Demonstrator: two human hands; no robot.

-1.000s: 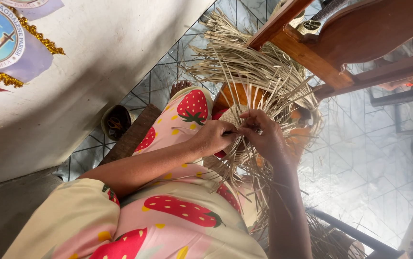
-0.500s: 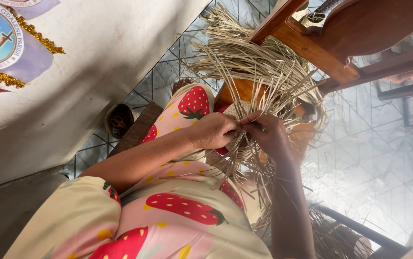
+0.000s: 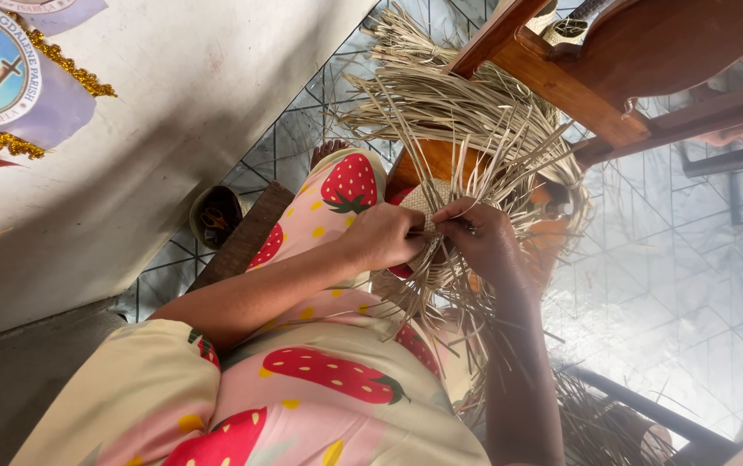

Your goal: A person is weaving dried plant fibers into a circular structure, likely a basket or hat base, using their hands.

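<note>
Fingertips of both your hands meet at the centre of the frame, pinched on thin straw strips. Your left hand [image 3: 386, 237] is curled nearly closed, thumb and forefinger nipping a strip; your right hand [image 3: 481, 240] is closed the same way, its fingertips pressing strips against the woven piece [image 3: 427, 203].

That woven piece sits on your lap just above centre, a small patch of finished plaiting with loose straw strips [image 3: 466, 129] fanning out of it toward the top of the frame and trailing down past your right forearm. Judged from their look, the strips are light, dry and springy: they will bend readily but may crease or split if folded sharply, and a flat strip can slide between dry fingers. Take hold close to the woven edge, where the plait is firm, not out at the free ends.

An orange, rounded form [image 3: 427, 160] lies under the weaving; what it is cannot be told.

A small dark bowl [image 3: 214, 217] stands on the tiled floor [image 3: 656, 285] at centre left, beside a wooden board [image 3: 242, 237]; it appears to hold scissors, though this is too small to confirm. A wooden chair [image 3: 613, 60] fills the upper right.
</note>
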